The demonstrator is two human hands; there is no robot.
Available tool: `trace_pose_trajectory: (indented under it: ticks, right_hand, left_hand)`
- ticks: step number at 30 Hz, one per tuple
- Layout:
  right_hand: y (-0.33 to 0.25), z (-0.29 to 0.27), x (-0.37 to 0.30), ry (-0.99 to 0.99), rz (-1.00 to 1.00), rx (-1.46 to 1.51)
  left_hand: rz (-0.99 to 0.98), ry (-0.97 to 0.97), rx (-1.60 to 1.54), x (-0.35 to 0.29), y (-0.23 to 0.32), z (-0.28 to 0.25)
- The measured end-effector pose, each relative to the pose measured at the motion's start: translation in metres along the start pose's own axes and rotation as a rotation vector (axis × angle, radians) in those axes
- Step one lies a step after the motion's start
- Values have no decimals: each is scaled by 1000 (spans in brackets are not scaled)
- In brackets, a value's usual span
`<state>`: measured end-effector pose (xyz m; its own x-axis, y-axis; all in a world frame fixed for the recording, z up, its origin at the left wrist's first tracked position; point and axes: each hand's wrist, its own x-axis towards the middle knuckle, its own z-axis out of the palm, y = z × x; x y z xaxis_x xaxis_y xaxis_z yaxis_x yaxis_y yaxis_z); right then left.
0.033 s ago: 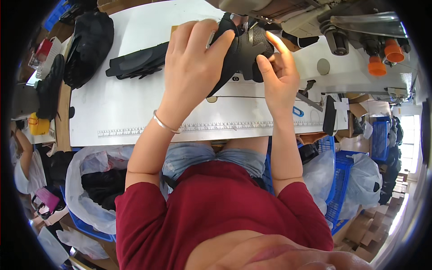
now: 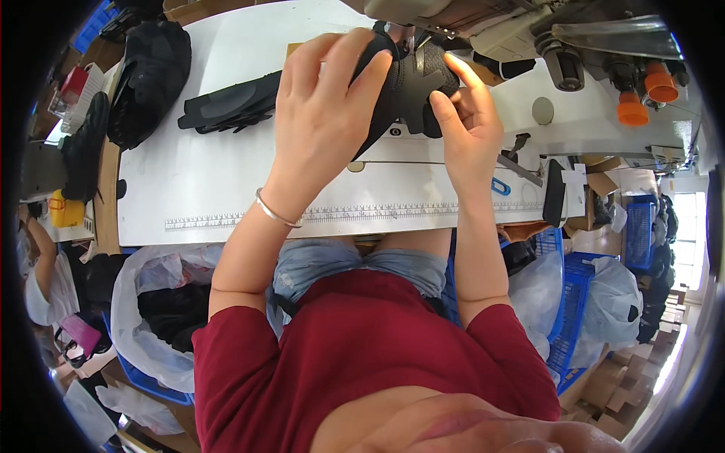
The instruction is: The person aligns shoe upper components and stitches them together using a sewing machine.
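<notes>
Holding a black mesh fabric shoe piece (image 2: 411,87) under the sewing machine's head (image 2: 483,23) on the white worktop (image 2: 226,189), both hands, left (image 2: 325,106) and right (image 2: 468,124), clasp it; stitching looks underway, with another stack of black pieces (image 2: 230,102) waiting alongside.

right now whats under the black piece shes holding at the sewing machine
The white table shows below the black shoe piece, held by left hand and right hand. The machine bed directly beneath is covered.

Your left hand (image 2: 321,106) covers most of the black fabric piece (image 2: 411,90), so you cannot see its left half. The sewing machine (image 2: 483,23) is cut off by the top edge, and its needle stays hidden behind the fabric.
</notes>
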<state>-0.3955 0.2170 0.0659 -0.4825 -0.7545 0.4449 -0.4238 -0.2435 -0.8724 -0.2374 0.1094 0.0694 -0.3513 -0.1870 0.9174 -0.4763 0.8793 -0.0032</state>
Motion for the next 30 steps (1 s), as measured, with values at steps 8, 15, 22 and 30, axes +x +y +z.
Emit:
trace_pose_trajectory:
  ticks: [8,15,22,30]
  right_hand:
    - [1,-4,3,-41,54,130]
    - [-7,-27,2,-79,-43,-11]
    - [-42,-221,9,921,-520,-697]
    - [-34,-581,130,754,-221,-1186]
  left_hand:
    - [14,-358,-147,-10,23,-20]
    - [57,-222,-6,-14,21,-4]
    - [116,-92,-36,-8,14,1]
    - [123,13,-5,-2,15,11]
